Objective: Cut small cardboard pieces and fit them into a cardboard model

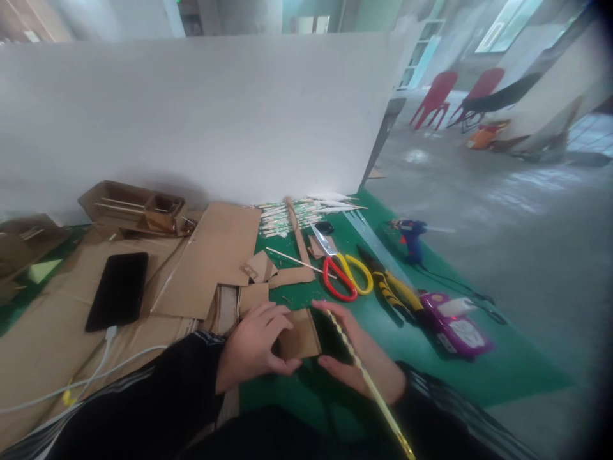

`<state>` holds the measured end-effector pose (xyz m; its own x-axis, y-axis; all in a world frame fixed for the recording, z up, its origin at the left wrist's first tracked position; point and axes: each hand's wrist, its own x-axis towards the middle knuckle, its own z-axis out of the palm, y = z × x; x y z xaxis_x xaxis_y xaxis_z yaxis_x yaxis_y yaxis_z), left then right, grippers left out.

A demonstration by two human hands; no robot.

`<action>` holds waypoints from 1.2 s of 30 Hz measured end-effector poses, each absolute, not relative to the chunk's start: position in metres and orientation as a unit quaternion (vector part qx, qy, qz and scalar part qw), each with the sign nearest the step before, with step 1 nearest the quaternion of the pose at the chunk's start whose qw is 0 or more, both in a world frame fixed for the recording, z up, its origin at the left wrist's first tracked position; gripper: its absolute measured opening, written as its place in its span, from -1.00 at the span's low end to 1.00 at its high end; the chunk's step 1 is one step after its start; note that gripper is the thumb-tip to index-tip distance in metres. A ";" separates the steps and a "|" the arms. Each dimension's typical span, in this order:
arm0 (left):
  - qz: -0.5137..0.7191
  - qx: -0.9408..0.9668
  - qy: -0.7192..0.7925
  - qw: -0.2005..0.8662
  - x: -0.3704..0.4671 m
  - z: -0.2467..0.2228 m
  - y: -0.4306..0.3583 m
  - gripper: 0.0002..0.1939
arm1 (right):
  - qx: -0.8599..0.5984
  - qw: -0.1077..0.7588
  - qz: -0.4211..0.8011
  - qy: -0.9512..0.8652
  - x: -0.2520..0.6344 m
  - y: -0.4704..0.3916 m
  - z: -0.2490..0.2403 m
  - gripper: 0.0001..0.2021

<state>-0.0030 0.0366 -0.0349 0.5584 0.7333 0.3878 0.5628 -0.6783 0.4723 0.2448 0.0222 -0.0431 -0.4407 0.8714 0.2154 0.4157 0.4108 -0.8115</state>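
Observation:
My left hand (261, 342) grips a small folded piece of brown cardboard (301, 335), its fingers over the top and thumb below. To the right of it, my right hand (361, 358) has a yellow patterned pencil (368, 383) lying across it, with the gold end toward me. The right thumb and index finger are apart, close to the cardboard's right edge. How the other right fingers hold the pencil is hidden. Beyond my hands lie scissors (340, 278) with one red and one yellow handle, blades pointing away. Cardboard scraps (261, 265) are beside them.
Pliers (395, 287), a purple device (454, 322) and a blue glue gun (412, 239) lie right. A corded black phone (118, 291) rests on cardboard at left. Cardboard boxes (134, 207) and wrapped sticks (287, 217) stand near a white panel (205, 121). The green tabletop (517, 370) ends at right.

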 end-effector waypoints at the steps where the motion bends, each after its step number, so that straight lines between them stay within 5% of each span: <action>1: 0.309 0.861 0.369 0.162 -0.004 -0.035 0.037 -0.57 | -0.399 0.325 0.372 -0.772 0.245 0.023 -0.042 -0.23; 8: 0.332 0.833 0.360 0.259 -0.005 -0.034 0.039 -0.57 | -0.330 0.374 0.470 -0.728 0.228 0.029 -0.025 -0.31; 17: 0.214 0.853 0.331 0.341 0.000 -0.023 0.045 -0.60 | -0.385 0.290 0.366 -0.796 0.219 0.031 -0.028 -0.33; 21: 0.193 0.865 0.326 0.330 0.000 -0.025 0.044 -0.42 | -0.388 0.285 0.352 -0.803 0.217 0.030 -0.034 -0.34; 36: 0.148 0.897 0.361 0.206 0.002 -0.028 0.041 -0.40 | -0.414 0.299 0.367 -0.778 0.214 0.026 -0.045 -0.31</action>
